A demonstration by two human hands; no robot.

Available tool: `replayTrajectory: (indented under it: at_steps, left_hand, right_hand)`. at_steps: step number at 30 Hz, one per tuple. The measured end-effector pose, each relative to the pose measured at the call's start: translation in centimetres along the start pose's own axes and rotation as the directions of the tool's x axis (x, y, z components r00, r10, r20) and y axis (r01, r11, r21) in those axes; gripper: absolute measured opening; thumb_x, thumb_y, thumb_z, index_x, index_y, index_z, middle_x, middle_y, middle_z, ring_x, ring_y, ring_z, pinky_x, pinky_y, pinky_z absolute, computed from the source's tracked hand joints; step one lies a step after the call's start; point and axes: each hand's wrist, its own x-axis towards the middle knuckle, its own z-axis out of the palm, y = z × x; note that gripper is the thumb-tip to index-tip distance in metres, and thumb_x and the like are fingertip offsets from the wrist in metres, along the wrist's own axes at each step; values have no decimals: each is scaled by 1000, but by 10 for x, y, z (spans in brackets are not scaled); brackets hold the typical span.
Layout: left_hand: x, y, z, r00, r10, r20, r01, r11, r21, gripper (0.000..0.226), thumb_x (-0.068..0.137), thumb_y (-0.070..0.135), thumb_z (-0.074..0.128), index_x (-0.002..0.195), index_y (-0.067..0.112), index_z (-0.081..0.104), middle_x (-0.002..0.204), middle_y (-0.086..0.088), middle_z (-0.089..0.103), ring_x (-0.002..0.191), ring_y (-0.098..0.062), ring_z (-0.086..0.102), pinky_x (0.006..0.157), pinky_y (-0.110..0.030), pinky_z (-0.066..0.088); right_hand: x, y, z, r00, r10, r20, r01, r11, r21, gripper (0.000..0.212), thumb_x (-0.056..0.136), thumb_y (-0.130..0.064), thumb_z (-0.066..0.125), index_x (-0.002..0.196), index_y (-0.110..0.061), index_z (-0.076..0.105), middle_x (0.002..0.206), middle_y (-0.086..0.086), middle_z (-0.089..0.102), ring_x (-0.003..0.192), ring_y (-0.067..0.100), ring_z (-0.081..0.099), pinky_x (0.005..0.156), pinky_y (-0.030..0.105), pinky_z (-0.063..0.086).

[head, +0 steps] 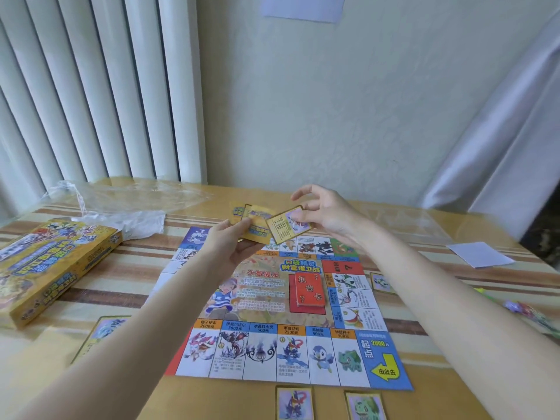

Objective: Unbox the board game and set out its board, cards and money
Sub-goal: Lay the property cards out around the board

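The colourful game board (288, 310) lies unfolded on the table, with a stack of red cards (309, 290) on its centre-right. My left hand (225, 244) holds a fanned bunch of yellow cards (253, 221) above the board's far edge. My right hand (328, 213) pinches a single gold-edged card (288, 227) beside that bunch. More gold-edged cards lie face up around the board: one on the left (100, 334), two at the near edge (294, 403) (365, 406), one on the right (380, 281). The yellow game box (48, 265) rests at the left.
Clear plastic wrap (127, 198) and white wrapping (142, 222) lie behind the box. A white paper sheet (480, 254) sits at the right, and small coloured pieces (527, 310) lie near the right table edge. A radiator and a wall stand behind the table.
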Motion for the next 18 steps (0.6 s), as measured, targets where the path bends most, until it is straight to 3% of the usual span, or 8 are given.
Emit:
replayTrajectory:
  at_steps: [2, 5, 8, 11, 13, 18]
  left_hand:
    - [-5, 2, 9, 999, -19, 46, 18, 1000, 23, 5, 95, 11, 51, 92, 7, 52, 78, -10, 67, 59, -17, 69, 54, -24, 58]
    - [-9, 2, 15, 995, -34, 94, 27, 997, 75, 6, 95, 12, 50, 93, 8, 53, 84, -11, 67, 70, -20, 67, 54, -23, 57]
    - [-11, -1, 16, 990, -34, 137, 14, 989, 144, 10, 96, 12, 49, 91, 8, 57, 82, -11, 68, 64, -18, 69, 53, -22, 57]
    - [-10, -3, 15, 989, -31, 146, 6, 986, 169, 12, 96, 12, 48, 91, 8, 58, 83, -11, 68, 65, -17, 69, 55, -22, 57]
    - [-9, -3, 12, 992, -26, 120, 6, 987, 161, 10, 95, 12, 50, 92, 7, 58, 85, -12, 68, 67, -18, 69, 56, -22, 58]
    - [-5, -1, -1, 997, 5, 73, -17, 988, 155, 7, 94, 12, 52, 90, 8, 56, 85, -12, 68, 59, -13, 69, 55, -23, 58]
  right_hand:
    - [-2, 0, 0, 1000, -14, -9, 13, 999, -29, 26, 83, 5, 62, 93, -18, 54, 81, 9, 66, 75, 22, 60, 75, 28, 47]
    - [-3, -1, -2, 999, -15, -44, 10, 993, -116, 21, 82, -1, 66, 90, -18, 57, 81, 6, 67, 68, 14, 61, 66, 22, 46]
    - [-4, 1, -3, 998, -18, -64, 2, 970, -241, 19, 80, -6, 70, 85, -20, 58, 77, 3, 64, 65, 10, 57, 61, 20, 41]
    - [-3, 4, -3, 997, -21, -74, -6, 938, -347, 16, 78, -7, 73, 80, -16, 60, 72, -1, 60, 49, 1, 52, 50, 17, 41]
    - [-2, 6, -4, 997, -11, -76, -12, 954, -301, 14, 78, -3, 72, 78, -10, 60, 70, 3, 61, 43, 1, 54, 45, 16, 45]
    - [-3, 10, -1, 998, 43, -38, -47, 991, -123, 10, 83, 6, 62, 85, -4, 59, 72, 12, 64, 51, 14, 65, 53, 20, 55]
